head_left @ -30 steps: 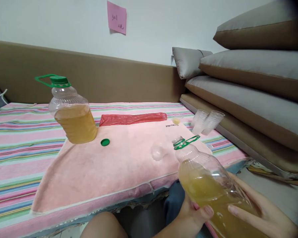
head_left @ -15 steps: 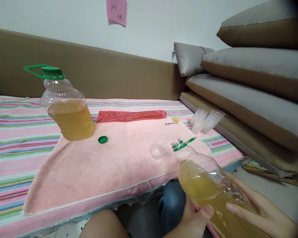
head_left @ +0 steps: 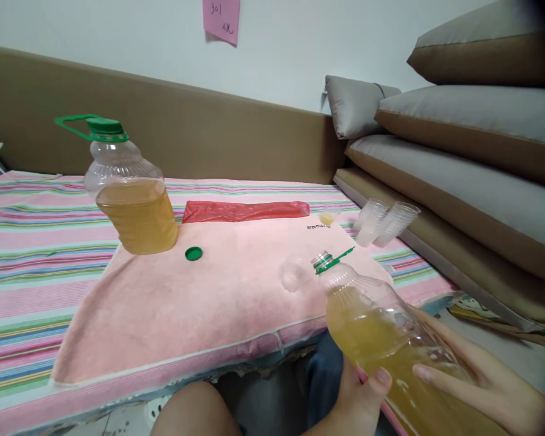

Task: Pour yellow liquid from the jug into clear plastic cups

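Both of my hands hold a large clear plastic bottle [head_left: 381,330] of yellow liquid at the lower right. It has no cap and tilts with its green-ringed mouth toward a small clear cup [head_left: 293,274] standing on the pink towel [head_left: 200,303]. My left hand [head_left: 358,393] grips the bottle from below. My right hand [head_left: 476,378] wraps its side. A loose green cap [head_left: 193,254] lies on the towel. A second capped bottle [head_left: 129,194] with yellow liquid stands upright at the left.
A rolled red plastic bag [head_left: 247,211] lies along the towel's far edge. Two clear cups [head_left: 386,223] lie by the stacked brown and grey cushions [head_left: 472,169] at right. A striped sheet [head_left: 31,260] covers the surface; a pink note [head_left: 221,19] hangs on the wall.
The bottle in my hands has tipped lower, its mouth nearer the small cup. The view has shifted slightly; the other objects stay in place.
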The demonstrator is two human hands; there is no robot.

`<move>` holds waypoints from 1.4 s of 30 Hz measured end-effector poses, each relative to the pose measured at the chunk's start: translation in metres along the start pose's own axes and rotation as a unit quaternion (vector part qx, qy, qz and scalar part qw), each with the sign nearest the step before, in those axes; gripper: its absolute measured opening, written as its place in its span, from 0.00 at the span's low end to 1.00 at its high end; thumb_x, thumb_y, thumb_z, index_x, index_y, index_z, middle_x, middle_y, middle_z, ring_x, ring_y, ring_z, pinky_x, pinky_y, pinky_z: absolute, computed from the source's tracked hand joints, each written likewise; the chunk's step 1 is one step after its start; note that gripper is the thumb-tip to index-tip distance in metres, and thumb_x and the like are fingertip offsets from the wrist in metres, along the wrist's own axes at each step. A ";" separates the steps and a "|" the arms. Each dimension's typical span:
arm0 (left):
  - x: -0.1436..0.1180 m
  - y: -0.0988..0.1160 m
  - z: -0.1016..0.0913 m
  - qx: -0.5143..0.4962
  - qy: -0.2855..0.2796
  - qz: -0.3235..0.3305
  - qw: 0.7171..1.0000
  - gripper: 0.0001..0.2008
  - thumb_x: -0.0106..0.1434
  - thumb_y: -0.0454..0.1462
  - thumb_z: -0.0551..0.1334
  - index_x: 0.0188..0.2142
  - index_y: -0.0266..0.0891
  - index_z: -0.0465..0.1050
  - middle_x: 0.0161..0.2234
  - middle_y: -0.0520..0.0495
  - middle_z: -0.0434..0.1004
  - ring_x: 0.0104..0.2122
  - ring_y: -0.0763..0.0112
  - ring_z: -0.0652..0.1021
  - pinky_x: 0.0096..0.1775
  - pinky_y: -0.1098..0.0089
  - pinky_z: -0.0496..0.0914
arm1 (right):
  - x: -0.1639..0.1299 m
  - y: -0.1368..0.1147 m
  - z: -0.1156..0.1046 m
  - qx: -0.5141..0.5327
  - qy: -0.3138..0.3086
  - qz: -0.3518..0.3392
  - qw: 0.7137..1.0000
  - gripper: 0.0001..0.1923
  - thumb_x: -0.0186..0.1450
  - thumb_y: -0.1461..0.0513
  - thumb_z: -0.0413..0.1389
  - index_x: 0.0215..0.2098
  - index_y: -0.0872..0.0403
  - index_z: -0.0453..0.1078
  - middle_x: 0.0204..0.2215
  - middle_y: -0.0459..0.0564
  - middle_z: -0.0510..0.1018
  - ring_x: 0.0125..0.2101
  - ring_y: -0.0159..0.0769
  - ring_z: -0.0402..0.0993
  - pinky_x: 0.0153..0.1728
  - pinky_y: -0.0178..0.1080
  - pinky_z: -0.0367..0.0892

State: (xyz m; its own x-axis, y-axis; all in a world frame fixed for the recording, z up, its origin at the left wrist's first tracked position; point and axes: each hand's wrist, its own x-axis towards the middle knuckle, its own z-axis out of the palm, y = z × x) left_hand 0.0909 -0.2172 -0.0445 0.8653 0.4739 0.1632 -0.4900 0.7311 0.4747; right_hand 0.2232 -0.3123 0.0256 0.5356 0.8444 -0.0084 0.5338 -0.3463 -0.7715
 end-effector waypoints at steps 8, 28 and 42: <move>0.002 -0.009 0.000 -0.036 0.006 0.035 0.999 0.40 0.49 0.57 0.69 0.58 0.44 0.66 0.53 0.35 0.74 0.52 0.44 0.76 0.53 0.47 0.68 | 0.002 -0.017 -0.001 0.024 -0.026 -0.003 0.999 0.41 0.59 0.53 0.63 0.67 0.37 0.53 0.67 0.42 0.60 0.64 0.45 0.57 0.57 0.34 0.61; -0.004 0.004 0.008 -0.043 0.046 -0.011 0.998 0.43 0.47 0.58 0.70 0.58 0.42 0.67 0.52 0.36 0.76 0.54 0.43 0.74 0.55 0.47 0.66 | 0.014 -0.014 -0.010 0.027 -0.060 0.055 0.996 0.46 0.54 0.51 0.66 0.67 0.36 0.54 0.65 0.40 0.62 0.63 0.50 0.59 0.57 0.41 0.65; -0.008 0.002 0.010 -0.046 0.055 -0.016 0.997 0.44 0.49 0.58 0.69 0.60 0.41 0.65 0.56 0.34 0.72 0.56 0.42 0.72 0.58 0.46 0.62 | 0.014 -0.012 -0.011 0.013 -0.061 0.052 0.997 0.46 0.54 0.50 0.66 0.67 0.33 0.54 0.65 0.37 0.63 0.63 0.49 0.59 0.55 0.40 0.67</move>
State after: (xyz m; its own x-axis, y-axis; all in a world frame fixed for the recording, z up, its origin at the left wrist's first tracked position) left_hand 0.0836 -0.2244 -0.0367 0.8666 0.4964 0.0505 -0.4737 0.7867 0.3959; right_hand 0.2318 -0.3010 0.0416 0.5036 0.8479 -0.1655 0.4610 -0.4258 -0.7785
